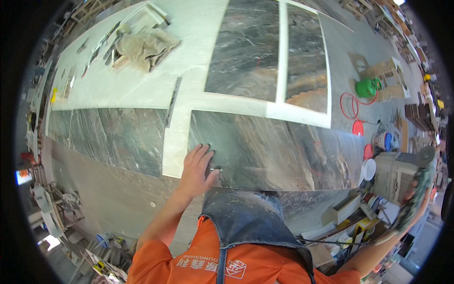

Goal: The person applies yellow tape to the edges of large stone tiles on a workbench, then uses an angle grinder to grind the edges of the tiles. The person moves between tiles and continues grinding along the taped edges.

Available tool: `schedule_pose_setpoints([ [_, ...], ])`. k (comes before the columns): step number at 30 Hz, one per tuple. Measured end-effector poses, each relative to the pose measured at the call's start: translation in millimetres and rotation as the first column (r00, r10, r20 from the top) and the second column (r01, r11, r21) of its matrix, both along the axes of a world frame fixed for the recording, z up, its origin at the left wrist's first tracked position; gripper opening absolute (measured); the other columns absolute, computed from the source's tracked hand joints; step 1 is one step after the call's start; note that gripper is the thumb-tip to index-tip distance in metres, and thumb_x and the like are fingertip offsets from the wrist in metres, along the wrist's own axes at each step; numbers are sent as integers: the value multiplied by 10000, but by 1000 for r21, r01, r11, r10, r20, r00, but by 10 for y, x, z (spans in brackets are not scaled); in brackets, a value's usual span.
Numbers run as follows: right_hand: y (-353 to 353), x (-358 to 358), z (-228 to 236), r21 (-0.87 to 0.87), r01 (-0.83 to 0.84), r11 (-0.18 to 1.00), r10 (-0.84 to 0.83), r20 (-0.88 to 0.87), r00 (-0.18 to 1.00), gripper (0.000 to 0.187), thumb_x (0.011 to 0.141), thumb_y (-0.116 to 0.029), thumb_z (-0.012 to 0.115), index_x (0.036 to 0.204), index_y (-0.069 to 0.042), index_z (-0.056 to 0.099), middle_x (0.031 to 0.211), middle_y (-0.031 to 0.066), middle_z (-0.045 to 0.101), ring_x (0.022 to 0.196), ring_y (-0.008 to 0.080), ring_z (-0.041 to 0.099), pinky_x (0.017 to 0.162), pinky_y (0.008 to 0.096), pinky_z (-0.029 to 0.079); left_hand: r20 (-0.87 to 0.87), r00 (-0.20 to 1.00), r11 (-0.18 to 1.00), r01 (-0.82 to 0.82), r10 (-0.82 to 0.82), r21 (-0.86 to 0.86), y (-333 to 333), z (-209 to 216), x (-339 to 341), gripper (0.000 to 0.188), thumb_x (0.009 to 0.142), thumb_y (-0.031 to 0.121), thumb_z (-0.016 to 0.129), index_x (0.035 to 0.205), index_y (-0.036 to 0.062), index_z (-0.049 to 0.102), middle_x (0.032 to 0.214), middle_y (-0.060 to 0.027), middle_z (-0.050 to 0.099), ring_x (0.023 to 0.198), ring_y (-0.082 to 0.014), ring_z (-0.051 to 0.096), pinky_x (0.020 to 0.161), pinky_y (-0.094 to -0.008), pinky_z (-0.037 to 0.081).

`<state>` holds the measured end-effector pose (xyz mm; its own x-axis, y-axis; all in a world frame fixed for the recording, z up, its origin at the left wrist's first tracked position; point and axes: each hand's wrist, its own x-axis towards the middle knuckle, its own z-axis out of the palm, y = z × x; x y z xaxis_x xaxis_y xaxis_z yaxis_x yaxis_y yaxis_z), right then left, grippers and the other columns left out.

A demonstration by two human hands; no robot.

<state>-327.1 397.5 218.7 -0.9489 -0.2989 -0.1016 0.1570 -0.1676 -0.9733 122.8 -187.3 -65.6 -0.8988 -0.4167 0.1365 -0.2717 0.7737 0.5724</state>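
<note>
My left hand (pixel 196 166) rests with fingers spread on the left end of a long, polished marble-patterned slab (pixel 279 154) in grey, green and brown. Its fingertips touch the top face, and the thumb lies close to the near edge. Far out to the right, my right hand (pixel 422 201) is closed round a dark corded power tool (pixel 410 203), which looks like an angle grinder with a round grey disc at its far end. The fingers there are blurred and partly hidden. A dark cable trails from the tool toward my apron.
Another slab (pixel 109 137) lies to the left, beside a dark straight strip (pixel 173 102). Two larger slabs (pixel 246 52) lie beyond. A beige cloth (pixel 144 47) and tools sit on the white tabletop (pixel 194 57). Rightward stand a green gas cylinder (pixel 366 88), red hose (pixel 347 106) and buckets (pixel 369 169).
</note>
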Motion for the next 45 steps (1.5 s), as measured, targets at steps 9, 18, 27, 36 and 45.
schedule_pose_setpoints([
  [9,-2443,-941,1350,281,101,954,23,-408,913,505,1065,-377,555,1361,32,534,1161,161,661,769,199,687,644,314,640,-57,998,989,-3,11,145,-210,-59,178,596,840,234,785,1364,25,592,1486,-207,536,1427,-446,434,1191,-571,323],
  [18,-3851,-9,880,382,-316,868,395,-148,907,420,1033,-336,599,1274,8,592,1016,139,700,616,172,676,572,300,640,-11,1000,987,-9,11,163,-215,-38,153,552,835,230,791,1326,43,623,1477,-181,550,1445,-424,427,1215,-591,296],
  [27,-4957,1911,-911,579,-586,566,462,367,808,944,769,-333,863,1532,29,441,1195,154,671,1014,225,680,837,351,577,80,986,953,120,-148,279,-404,-59,248,541,826,216,809,1315,54,643,1542,-165,508,1496,-410,381,1236,-580,288],
  [36,-5639,2476,-1577,851,-524,25,665,377,645,984,858,-347,786,1596,37,260,1354,377,587,1260,522,596,1055,487,487,92,957,909,226,-274,351,-581,-94,317,520,820,188,817,1302,71,661,1570,-134,490,1513,-390,372,1225,-568,327],
  [45,-5881,2590,-1697,855,-516,60,714,324,621,949,858,-309,782,1585,30,275,1292,384,615,1221,528,614,1008,501,508,76,954,894,241,-289,377,-631,-128,324,512,820,189,819,1297,82,665,1576,-122,483,1513,-375,379,1214,-556,350],
])
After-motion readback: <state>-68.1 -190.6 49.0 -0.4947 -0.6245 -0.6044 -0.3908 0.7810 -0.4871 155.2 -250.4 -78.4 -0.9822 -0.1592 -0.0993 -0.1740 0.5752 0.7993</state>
